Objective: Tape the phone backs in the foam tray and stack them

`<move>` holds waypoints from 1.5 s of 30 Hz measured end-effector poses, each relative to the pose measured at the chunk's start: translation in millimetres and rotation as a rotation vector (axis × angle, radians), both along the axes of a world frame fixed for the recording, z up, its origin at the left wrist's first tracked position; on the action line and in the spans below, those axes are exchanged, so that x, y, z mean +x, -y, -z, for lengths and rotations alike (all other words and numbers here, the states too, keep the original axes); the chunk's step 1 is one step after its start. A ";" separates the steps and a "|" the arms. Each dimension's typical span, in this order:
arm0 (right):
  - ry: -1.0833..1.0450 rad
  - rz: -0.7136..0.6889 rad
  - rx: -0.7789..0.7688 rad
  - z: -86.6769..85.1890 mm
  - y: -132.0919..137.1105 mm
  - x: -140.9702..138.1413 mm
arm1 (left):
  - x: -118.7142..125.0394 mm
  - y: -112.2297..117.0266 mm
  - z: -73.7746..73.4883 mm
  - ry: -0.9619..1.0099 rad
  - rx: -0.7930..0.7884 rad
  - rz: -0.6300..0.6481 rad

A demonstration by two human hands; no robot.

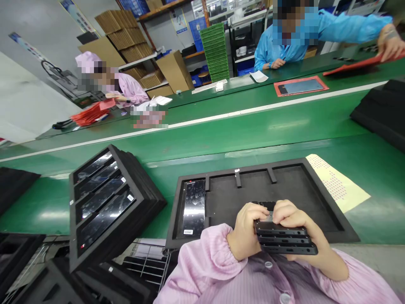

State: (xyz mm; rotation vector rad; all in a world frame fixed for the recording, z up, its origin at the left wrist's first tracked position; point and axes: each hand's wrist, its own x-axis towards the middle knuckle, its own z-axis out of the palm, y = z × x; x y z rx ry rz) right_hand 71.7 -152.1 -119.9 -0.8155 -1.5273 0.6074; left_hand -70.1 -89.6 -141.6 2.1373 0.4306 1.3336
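Both of my hands grip a small stack of black flat devices [284,240] close to my chest, over the near edge of a black foam tray [284,177]. My left hand [245,230] wraps round the stack's left end. My right hand [292,217] curls over its top, fingertips pressed on the uppermost device. One glossy black device [194,207] lies in the tray's leftmost slot; the other slots hold nothing. To the left, a tilted stack of black foam trays [104,202] carries several glossy devices.
A green conveyor belt [221,126] runs across in front of me. A yellowish perforated sheet [335,181] lies right of the tray. Black trays [382,114] sit far right. Across the belt, a person in blue [316,38] and one in pink [123,86] are at work; a red-framed panel [300,86] lies there.
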 end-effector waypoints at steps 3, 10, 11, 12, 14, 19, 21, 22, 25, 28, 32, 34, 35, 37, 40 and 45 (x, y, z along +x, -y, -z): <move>-0.002 -0.006 0.007 -0.8 -0.3 -0.7 | -0.8 -0.2 -0.3 -0.009 -0.011 0.006; 0.013 0.013 0.008 -2.1 0.0 -2.8 | -4.3 -0.8 3.8 -0.007 -0.035 0.042; 0.016 0.013 0.006 -2.3 0.3 -2.7 | -4.8 -1.0 4.3 -0.008 -0.032 0.045; 0.018 0.011 0.007 -2.5 0.7 -2.5 | -5.2 -1.3 4.5 -0.010 -0.026 0.048; 0.019 0.001 0.011 -2.3 1.6 -2.0 | -5.5 -2.1 3.8 -0.021 -0.006 0.051; 0.026 -0.014 0.039 0.1 2.3 -1.0 | -4.1 -3.9 -0.3 -0.043 0.046 0.046; 0.038 -0.019 0.051 0.9 1.7 -0.8 | -3.6 -3.9 -0.6 -0.038 0.061 0.041; 0.044 -0.021 0.061 1.2 1.3 -1.0 | -3.6 -3.7 -0.3 -0.034 0.065 0.040; 0.059 -0.021 0.091 1.2 0.5 -2.1 | -4.5 -2.6 1.0 -0.028 0.064 0.049; 0.060 -0.015 0.100 0.7 1.2 -3.1 | -5.7 -2.0 2.0 -0.025 0.058 0.061; 0.046 -0.017 0.065 1.0 3.7 -1.7 | -6.0 -2.4 2.5 -0.033 0.049 0.069; 0.039 -0.022 0.046 2.5 4.3 -0.8 | -5.7 -2.6 3.2 -0.040 0.046 0.072; 0.037 -0.025 0.037 3.5 4.3 -0.7 | -5.7 -2.8 3.6 -0.044 0.046 0.073; 0.027 -0.027 0.029 5.0 3.9 -1.1 | -6.5 -3.9 3.9 -0.054 0.055 0.081; 0.005 -0.012 -0.005 2.9 4.2 1.1 | -10.1 -9.6 -2.4 -0.107 0.048 0.174; -0.021 -0.196 -0.159 -14.9 7.5 27.9 | -14.1 -37.5 -47.6 -0.383 0.178 0.350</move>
